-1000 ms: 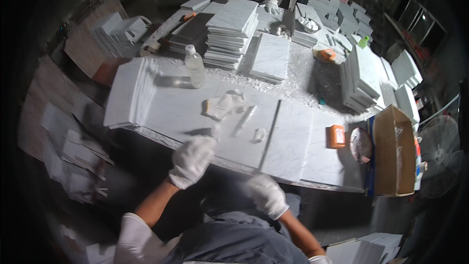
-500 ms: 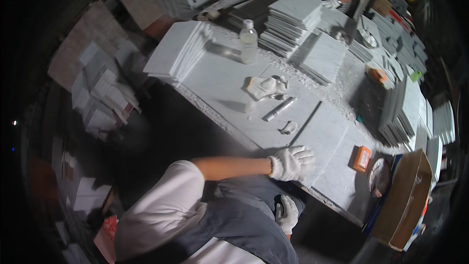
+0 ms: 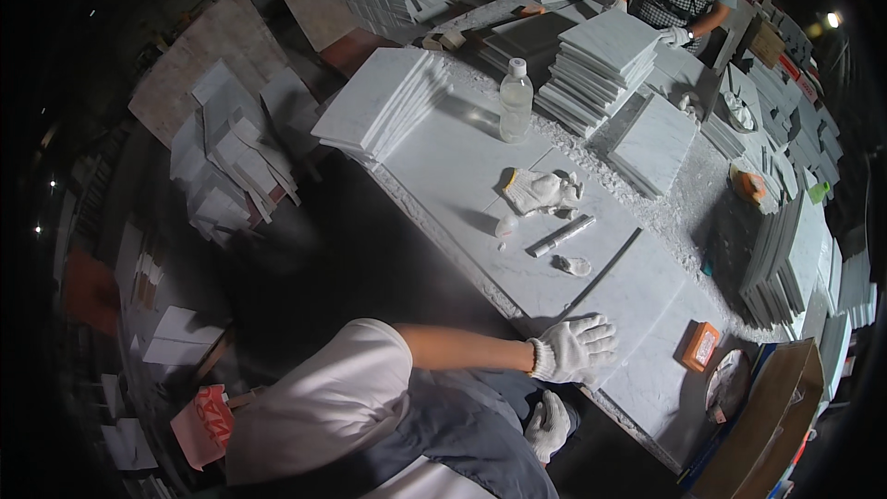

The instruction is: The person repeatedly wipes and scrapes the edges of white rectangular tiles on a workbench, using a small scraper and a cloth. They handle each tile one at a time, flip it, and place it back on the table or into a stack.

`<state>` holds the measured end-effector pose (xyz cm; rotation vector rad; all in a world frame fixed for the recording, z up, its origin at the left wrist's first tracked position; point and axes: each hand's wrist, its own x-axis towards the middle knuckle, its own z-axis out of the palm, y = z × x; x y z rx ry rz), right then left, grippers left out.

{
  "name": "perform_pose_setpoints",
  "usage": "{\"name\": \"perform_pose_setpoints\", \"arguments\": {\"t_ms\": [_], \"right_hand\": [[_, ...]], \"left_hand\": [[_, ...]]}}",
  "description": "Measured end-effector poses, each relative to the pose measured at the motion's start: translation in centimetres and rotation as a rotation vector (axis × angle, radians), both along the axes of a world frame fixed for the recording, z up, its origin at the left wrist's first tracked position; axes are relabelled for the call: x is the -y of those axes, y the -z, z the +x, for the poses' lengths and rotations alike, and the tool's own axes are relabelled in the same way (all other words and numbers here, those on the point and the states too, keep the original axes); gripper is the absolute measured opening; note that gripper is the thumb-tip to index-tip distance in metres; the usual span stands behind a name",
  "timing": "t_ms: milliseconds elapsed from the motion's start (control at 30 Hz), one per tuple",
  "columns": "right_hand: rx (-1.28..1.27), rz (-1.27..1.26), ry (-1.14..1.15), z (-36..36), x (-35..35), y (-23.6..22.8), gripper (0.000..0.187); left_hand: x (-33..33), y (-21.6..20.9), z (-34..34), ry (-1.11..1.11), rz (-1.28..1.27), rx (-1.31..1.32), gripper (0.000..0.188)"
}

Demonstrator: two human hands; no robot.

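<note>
My left hand (image 3: 575, 348), in a white knit glove, lies palm down on a pale veined stone slab (image 3: 628, 314) near the table's front edge. Its fingers are stretched out and it holds nothing. Lower down, beside the dark apron (image 3: 462, 416), is my right hand (image 3: 550, 427), also gloved. It rests off the table, fingers loosely bent, with nothing visible in it. Just beyond my left hand, a dark narrow strip (image 3: 602, 270) crosses the slabs. Farther off lie a small white crumpled piece (image 3: 573, 265), a silvery marker-like tube (image 3: 562, 236) and a loose white glove (image 3: 540, 191).
A clear bottle (image 3: 516, 102) stands near stacked tiles (image 3: 374, 102). An orange block (image 3: 700, 346), a round dish (image 3: 728, 383) and a cardboard box (image 3: 767, 425) are on the right. Across the table, a co-worker's gloved hand (image 3: 676, 36) touches a tall tile stack (image 3: 601, 65).
The whole view has shifted, so the table and its things appear farther right and lower. My left hand stays flat on the slab; my right hand stays low beside the apron.
</note>
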<state>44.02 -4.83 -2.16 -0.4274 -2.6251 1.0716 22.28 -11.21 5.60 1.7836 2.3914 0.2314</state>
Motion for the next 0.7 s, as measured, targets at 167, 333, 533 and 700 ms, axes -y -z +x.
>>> {"name": "perform_pose_setpoints", "arguments": {"t_ms": [167,333,533,700], "right_hand": [[0.044,0.071,0.022,-0.4,-0.4,-0.8,0.026],[0.191,0.056,0.050,-1.0,-0.5,-2.3,0.008],[0.096,-0.039,0.075,-1.3,-1.0,-2.9,0.026],[0.153,-0.036,0.068,-1.1,-1.4,-2.3,0.030]], "left_hand": [[-0.8,-1.3,0.8,0.026,-0.027,0.104,0.067],[-1.3,-1.2,1.9,0.156,-0.022,0.170,0.066],[-7.6,3.5,-2.4,0.166,-0.178,-1.034,0.073],[-15.0,6.5,-10.8,0.072,-0.219,-1.721,0.075]]}}
